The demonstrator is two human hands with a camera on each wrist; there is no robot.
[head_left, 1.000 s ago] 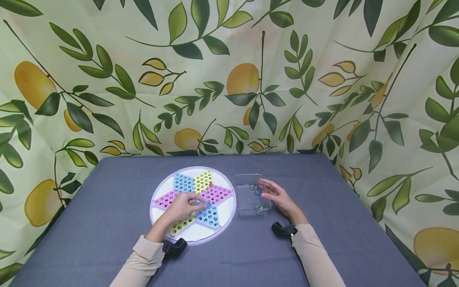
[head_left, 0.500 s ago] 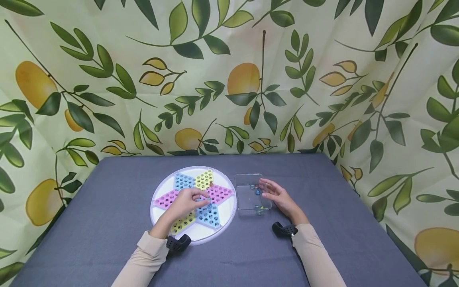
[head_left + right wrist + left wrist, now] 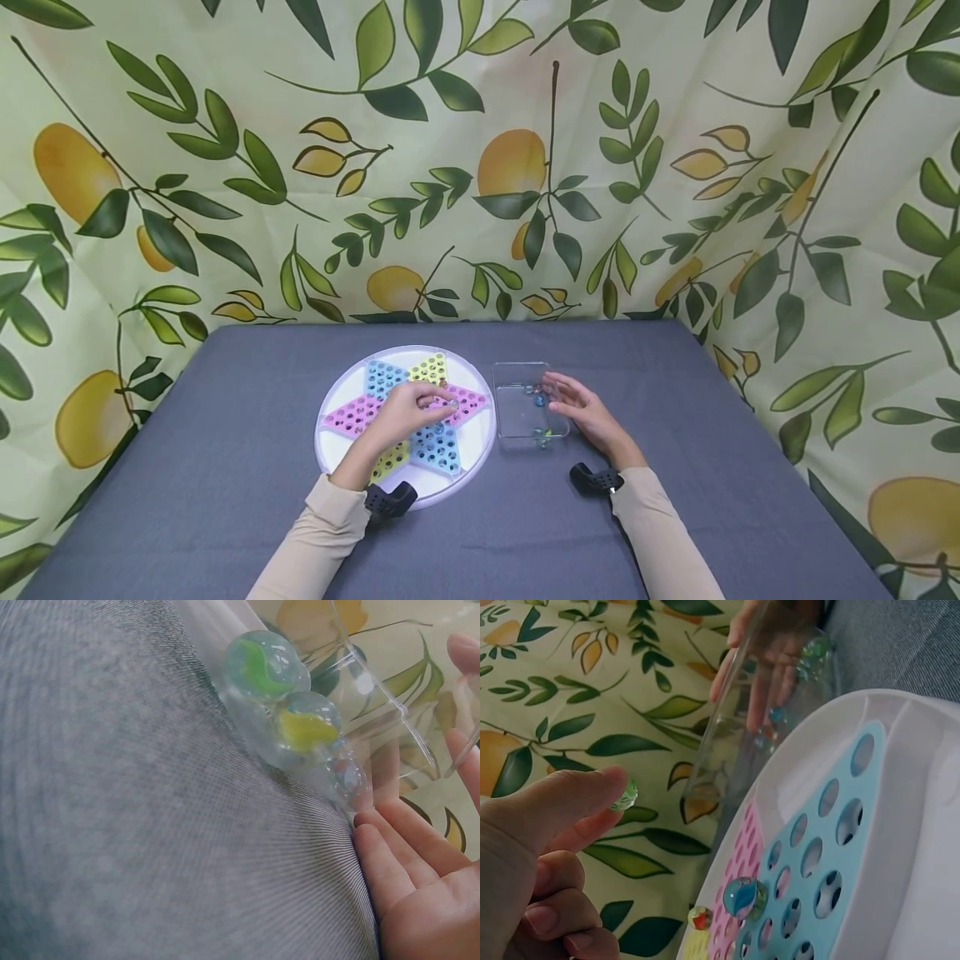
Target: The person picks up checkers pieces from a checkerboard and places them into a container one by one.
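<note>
My left hand (image 3: 407, 412) pinches a clear green marble (image 3: 625, 796) between thumb and index finger, above the right side of a round white Chinese checkers board (image 3: 474, 440). Its other fingers are curled in the left wrist view. In the board's holes sit a blue marble (image 3: 742, 898) and a red-and-yellow marble (image 3: 700, 917). To the right, my right hand (image 3: 592, 421) rests its extended fingers against the outer wall of a clear plastic box (image 3: 517, 423). Inside the box lie several marbles, among them a green-swirled marble (image 3: 264, 669) and a yellow-swirled marble (image 3: 307, 724).
A grey cloth (image 3: 495, 533) covers the table. The board and the box stand close side by side. Behind the table hangs a curtain (image 3: 420, 208) printed with leaves and fruit. Each wrist wears a black camera strap (image 3: 596, 480).
My left hand has lifted from the board's blue section and moved right and away from me, carrying the marble towards the box. The right hand stays where it was beside the box.
</note>
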